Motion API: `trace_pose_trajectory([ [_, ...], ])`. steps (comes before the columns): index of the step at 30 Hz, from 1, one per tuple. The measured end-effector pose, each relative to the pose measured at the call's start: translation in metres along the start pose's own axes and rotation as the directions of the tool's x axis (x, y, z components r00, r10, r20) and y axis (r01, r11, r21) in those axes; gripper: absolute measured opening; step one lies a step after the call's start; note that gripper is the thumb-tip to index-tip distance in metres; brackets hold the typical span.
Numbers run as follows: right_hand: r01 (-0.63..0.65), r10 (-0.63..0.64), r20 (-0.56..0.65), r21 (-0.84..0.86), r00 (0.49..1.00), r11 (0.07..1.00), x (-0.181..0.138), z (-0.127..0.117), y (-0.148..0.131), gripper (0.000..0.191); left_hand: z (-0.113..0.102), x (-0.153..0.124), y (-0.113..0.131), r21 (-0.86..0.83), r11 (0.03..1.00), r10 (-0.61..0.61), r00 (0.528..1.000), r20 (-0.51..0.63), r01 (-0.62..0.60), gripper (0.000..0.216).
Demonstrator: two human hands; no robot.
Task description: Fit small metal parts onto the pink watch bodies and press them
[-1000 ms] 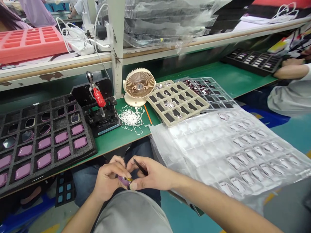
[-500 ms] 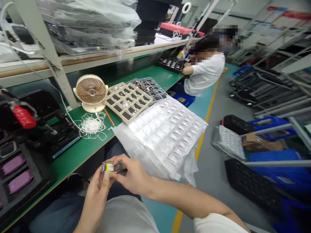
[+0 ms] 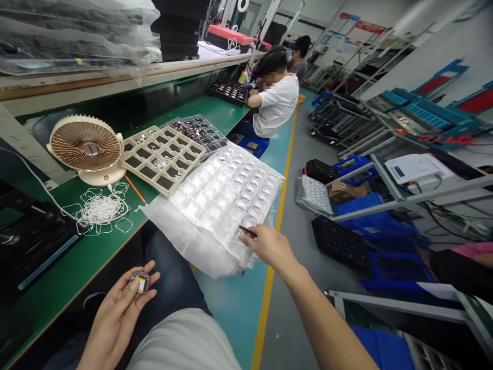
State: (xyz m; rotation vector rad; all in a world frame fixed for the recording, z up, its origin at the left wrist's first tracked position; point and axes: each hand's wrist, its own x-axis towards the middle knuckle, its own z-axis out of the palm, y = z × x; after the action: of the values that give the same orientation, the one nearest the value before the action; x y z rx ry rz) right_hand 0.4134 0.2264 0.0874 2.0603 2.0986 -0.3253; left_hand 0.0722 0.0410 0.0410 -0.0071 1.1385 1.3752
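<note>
My left hand (image 3: 121,303) is over my lap, its fingers pinched on a small purple watch case (image 3: 139,281) with a yellow patch inside. My right hand (image 3: 269,245) is stretched out to the near corner of a clear plastic blister tray (image 3: 219,198) in a plastic bag, which overhangs the bench edge. It grips thin black tweezers (image 3: 247,231), whose tip rests at one of the tray's pockets.
On the green bench (image 3: 88,252) stand a small beige fan (image 3: 88,149), a heap of thin white gasket rings (image 3: 103,209), a beige compartment tray (image 3: 162,158) and a black press at the left edge. A person in a white shirt (image 3: 275,103) sits farther along. Crates and racks line the aisle.
My hands have parted: the right one has left the purple case and reached to the blister tray with the tweezers. The view has swung right, away from the black foam tray.
</note>
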Motion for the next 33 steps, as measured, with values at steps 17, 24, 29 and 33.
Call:
trace_pose_trajectory([
  [17,0.361,-0.475,-0.159,0.855,0.866,0.372,-0.075,0.067,-0.176,0.02,-0.031,-0.012,-0.011,-0.08,0.986,0.164,0.924,0.346,-0.145,0.042],
  [24,0.299,-0.762,-0.103,0.946,0.639,0.123,-0.087,0.072,-0.224,0.027,-0.061,-0.019,0.001,-0.129,0.966,0.255,0.911,0.323,-0.225,0.043],
  [29,0.424,-0.793,-0.25,0.906,0.555,0.011,-0.088,0.072,-0.223,0.027,-0.064,-0.021,0.005,-0.168,0.957,0.274,0.924,0.267,-0.235,0.045],
  [33,0.593,-0.715,-0.453,0.802,0.532,-0.067,-0.09,0.07,-0.222,0.031,-0.06,-0.025,0.005,-0.122,0.938,0.344,0.921,0.185,-0.325,0.046],
])
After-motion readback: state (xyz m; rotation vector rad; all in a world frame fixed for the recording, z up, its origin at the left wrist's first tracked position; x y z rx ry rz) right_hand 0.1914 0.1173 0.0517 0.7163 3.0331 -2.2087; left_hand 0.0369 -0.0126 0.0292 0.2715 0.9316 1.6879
